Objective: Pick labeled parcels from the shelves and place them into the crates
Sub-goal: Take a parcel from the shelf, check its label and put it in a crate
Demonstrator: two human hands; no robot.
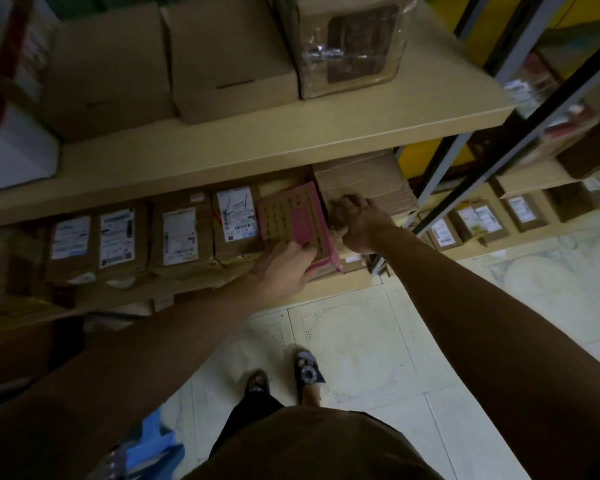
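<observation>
While tilted, parcel [291, 220] in left grip [284, 268]

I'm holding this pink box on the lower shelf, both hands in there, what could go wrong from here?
The left hand grips the pink box only at its lower corner, and the box sits tilted, so it might slip and fall toward the feet. The right hand is pressed in beside the taped brown box; drawing it back could drag that box off the shelf.
</observation>
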